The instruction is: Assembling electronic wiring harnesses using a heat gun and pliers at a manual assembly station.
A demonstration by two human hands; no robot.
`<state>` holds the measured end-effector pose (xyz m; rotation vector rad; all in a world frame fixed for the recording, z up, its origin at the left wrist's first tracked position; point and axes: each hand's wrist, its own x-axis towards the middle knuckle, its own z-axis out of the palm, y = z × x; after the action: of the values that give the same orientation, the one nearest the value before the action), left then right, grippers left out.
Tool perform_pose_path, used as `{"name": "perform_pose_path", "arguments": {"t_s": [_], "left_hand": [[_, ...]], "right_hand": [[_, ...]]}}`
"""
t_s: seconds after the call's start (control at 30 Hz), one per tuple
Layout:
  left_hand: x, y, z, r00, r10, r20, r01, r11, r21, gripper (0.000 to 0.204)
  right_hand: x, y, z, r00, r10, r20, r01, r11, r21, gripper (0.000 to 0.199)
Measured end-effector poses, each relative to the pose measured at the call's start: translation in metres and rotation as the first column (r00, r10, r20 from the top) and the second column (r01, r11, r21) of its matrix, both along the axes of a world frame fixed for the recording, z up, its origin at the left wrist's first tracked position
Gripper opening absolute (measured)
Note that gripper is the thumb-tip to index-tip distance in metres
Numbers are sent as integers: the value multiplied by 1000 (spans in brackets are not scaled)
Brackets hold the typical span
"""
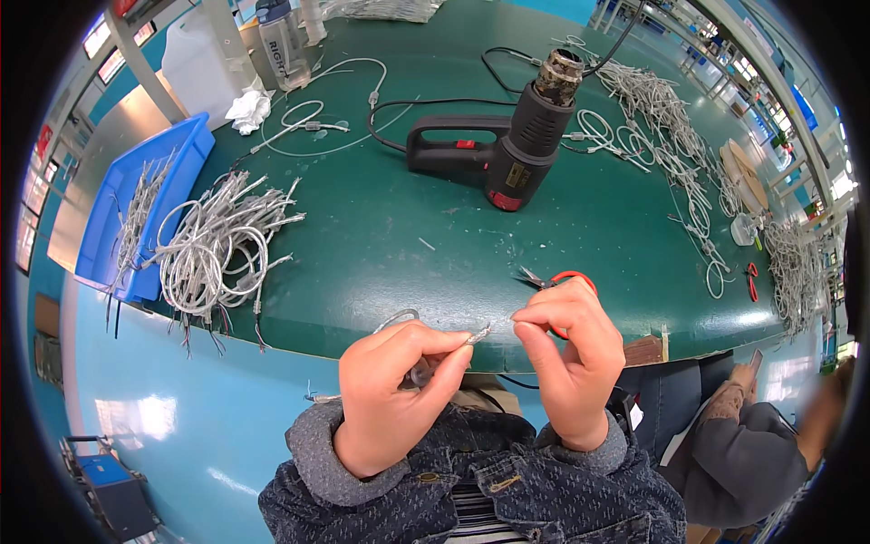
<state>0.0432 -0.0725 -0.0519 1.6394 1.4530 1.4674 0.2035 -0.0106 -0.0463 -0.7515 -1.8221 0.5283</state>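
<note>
My left hand pinches a silvery cable between thumb and forefinger, close to its frayed, stripped end. Part of the same cable seems to curl behind the knuckles. Just to the right of that end, my right hand has thumb and forefinger drawn together; whatever thin bit they hold is too small to make out. A small pair of red-handled snips lies on the green table beyond the right hand, its handles partly covered by that hand.
A black heat gun stands nozzle up at the middle back. To the left, a bundle of cables lies beside a blue tray. More cables, a spool and red-handled pliers are at right. Another person sits at lower right.
</note>
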Motion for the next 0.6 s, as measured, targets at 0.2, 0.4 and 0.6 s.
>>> {"name": "perform_pose_path", "arguments": {"t_s": [0.2, 0.4, 0.6], "left_hand": [[0, -1, 0, 999, 0, 34, 0, 1000, -9, 13], [0, -1, 1, 1000, -6, 20, 6, 1000, -12, 12], [0, 1, 1, 1000, -8, 3, 8, 1000, 15, 13]], "right_hand": [[-2, -2, 1, 998, 56, 31, -54, 997, -54, 17], [-3, 0, 0, 996, 77, 35, -76, 997, -28, 19], [-4, 0, 1, 996, 65, 58, -65, 998, -9, 19]]}}
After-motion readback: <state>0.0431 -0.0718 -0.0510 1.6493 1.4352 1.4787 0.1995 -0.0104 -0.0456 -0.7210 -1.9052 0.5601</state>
